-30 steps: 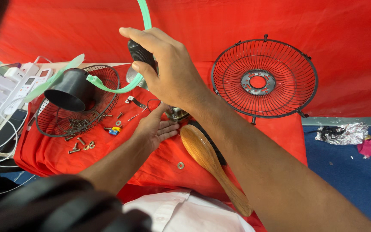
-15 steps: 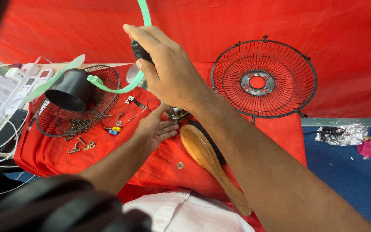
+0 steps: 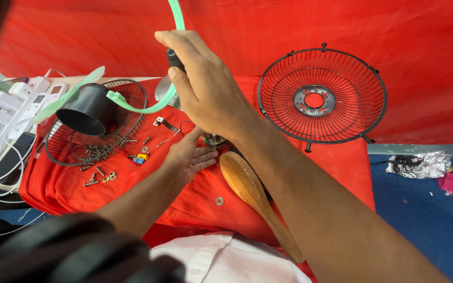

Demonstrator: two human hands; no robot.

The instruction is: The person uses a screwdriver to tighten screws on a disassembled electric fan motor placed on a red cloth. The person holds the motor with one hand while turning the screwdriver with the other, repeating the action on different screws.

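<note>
Beside right hand (image 3: pixel 211 99): fan grille (image 3: pixel 322 94), wooden spoon (image 3: pixel 252 194).

Glossy wooden spoon (image 3: pixel 252 196), red cloth (image 3: pixel 184 204)

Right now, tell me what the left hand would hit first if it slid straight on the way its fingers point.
The left hand lies palm up on the red cloth, fingers pointing right. Straight on, they would first meet the small metal part below the right hand, which they almost touch already; depth is hard to judge.
</note>
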